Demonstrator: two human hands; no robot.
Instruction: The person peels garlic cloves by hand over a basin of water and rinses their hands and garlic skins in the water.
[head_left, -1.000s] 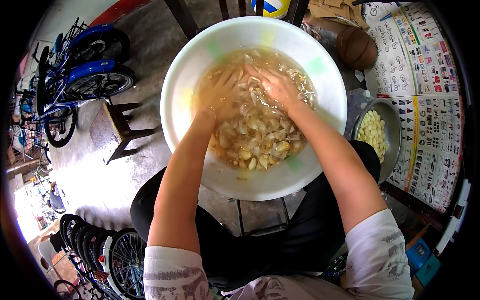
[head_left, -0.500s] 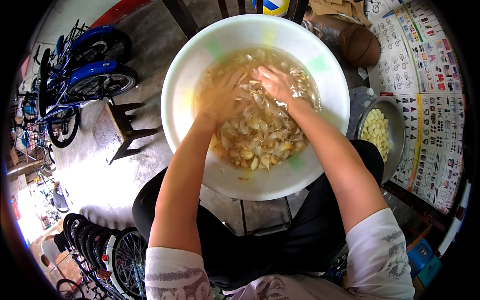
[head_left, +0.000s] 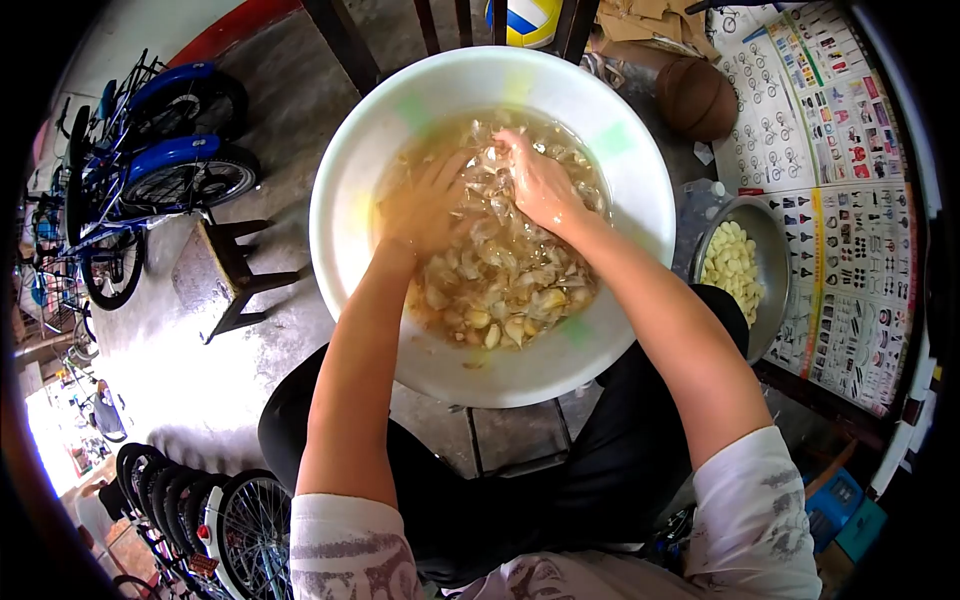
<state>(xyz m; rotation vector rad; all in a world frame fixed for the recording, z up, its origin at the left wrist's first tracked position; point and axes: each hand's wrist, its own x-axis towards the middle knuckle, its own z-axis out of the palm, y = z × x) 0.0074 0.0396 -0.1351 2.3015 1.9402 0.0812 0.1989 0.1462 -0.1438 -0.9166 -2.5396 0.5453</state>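
Note:
A wide white basin (head_left: 345, 150) holds cloudy brownish water with loose garlic skins (head_left: 500, 240) floating in it. Several garlic cloves (head_left: 515, 330) lie along the near side of the water. My left hand (head_left: 428, 205) is under the surface at the left, palm down with its fingers stretched out and blurred by the water. On the right, my right hand (head_left: 545, 190) is wet and turned on its side among the skins. Its fingers are curled inward, and what they hold, if anything, is hidden.
A metal bowl of peeled garlic cloves (head_left: 733, 265) stands right of the basin, near a plastic bottle (head_left: 705, 190). A basketball (head_left: 697, 98) and a volleyball (head_left: 527, 20) lie behind. Left are a wooden stool (head_left: 225, 270) and parked bicycles (head_left: 185, 165).
My right hand has turned onto its side and its fingers have curled in. My left hand stays submerged at the left. The whole view has shifted slightly.

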